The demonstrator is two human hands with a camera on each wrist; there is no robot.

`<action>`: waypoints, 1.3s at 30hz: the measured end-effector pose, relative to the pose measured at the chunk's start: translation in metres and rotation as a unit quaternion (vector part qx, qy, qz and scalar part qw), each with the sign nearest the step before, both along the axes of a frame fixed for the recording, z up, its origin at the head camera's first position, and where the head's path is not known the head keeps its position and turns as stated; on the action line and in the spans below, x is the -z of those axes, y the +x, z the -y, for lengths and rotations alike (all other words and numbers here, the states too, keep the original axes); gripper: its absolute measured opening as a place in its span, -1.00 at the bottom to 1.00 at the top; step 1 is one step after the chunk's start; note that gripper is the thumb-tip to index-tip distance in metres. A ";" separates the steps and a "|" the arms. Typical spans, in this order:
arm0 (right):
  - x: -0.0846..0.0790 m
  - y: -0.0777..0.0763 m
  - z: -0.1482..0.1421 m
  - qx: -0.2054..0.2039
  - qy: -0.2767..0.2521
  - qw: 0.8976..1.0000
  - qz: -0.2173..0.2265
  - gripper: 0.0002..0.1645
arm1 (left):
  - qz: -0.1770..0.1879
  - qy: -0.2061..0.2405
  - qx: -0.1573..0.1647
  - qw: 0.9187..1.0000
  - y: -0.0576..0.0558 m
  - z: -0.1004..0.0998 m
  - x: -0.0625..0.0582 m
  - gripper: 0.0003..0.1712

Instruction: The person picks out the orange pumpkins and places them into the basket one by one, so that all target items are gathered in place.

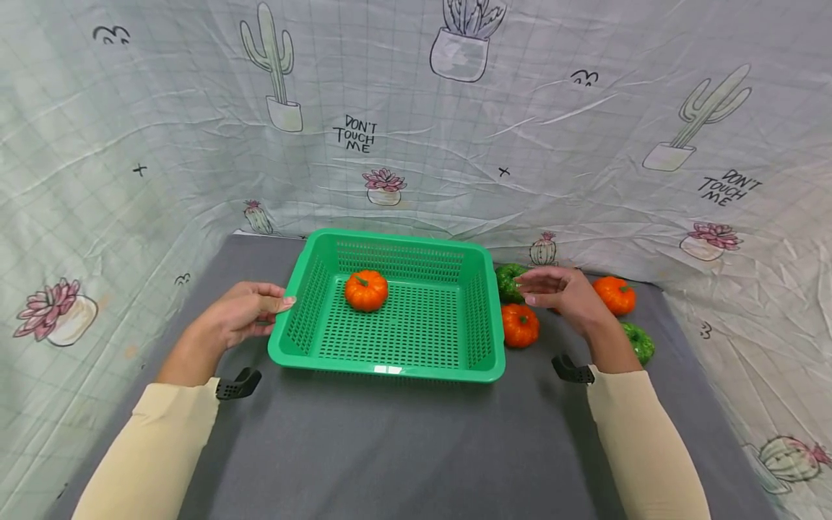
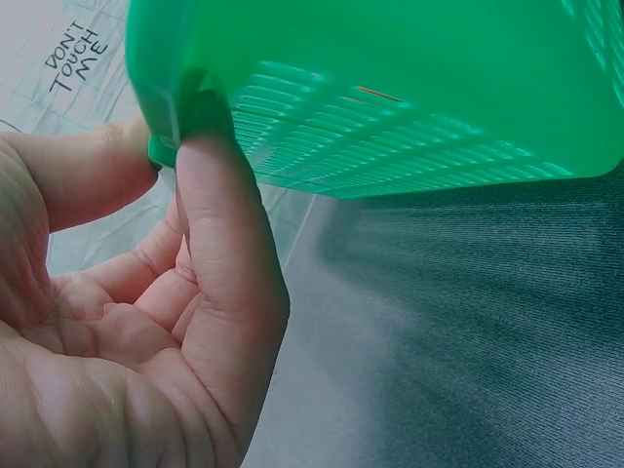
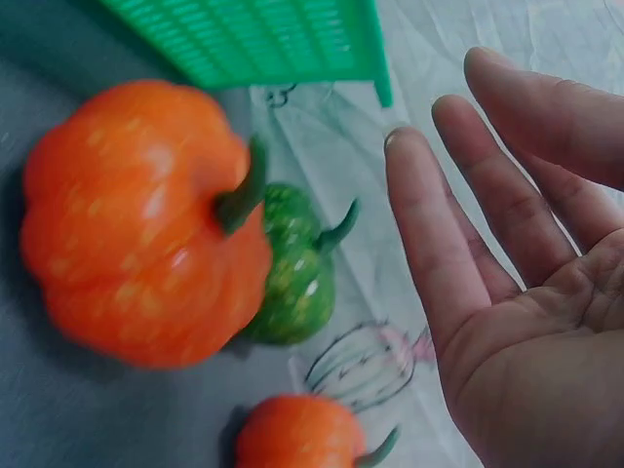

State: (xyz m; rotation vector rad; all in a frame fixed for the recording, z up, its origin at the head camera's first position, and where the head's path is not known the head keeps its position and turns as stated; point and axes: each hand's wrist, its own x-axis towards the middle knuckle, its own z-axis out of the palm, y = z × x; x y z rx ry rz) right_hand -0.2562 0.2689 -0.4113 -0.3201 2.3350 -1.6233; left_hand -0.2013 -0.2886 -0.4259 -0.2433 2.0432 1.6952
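The left hand (image 1: 243,314) pinches a green basket (image 1: 442,374) containing an orange pumpkin (image 1: 367,291), while the spread right hand (image 1: 560,292) hovers near a green gourd (image 1: 509,283).

The right hand (image 3: 546,312) is being held with fingers extended, apart from a foreground orange pumpkin (image 3: 141,229). A green pumpkin (image 3: 297,288) is being partly covered by that pumpkin. A second orange pumpkin (image 3: 297,434) is being cropped below, a green basket (image 3: 283,39) above.
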 end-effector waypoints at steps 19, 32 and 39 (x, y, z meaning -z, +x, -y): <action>0.069 0.018 -0.028 -0.024 0.048 0.998 -0.035 -0.06 | -0.008 0.002 0.005 1.000 0.000 -0.001 -0.005 -0.74; 0.083 0.020 -0.023 -0.020 0.062 0.997 -0.042 -0.02 | -0.007 0.001 0.002 1.000 0.002 0.001 0.000 -0.72; 0.079 0.024 -0.025 -0.020 0.059 0.997 -0.042 -0.01 | -0.004 0.006 0.001 1.000 0.002 -0.001 -0.001 -0.76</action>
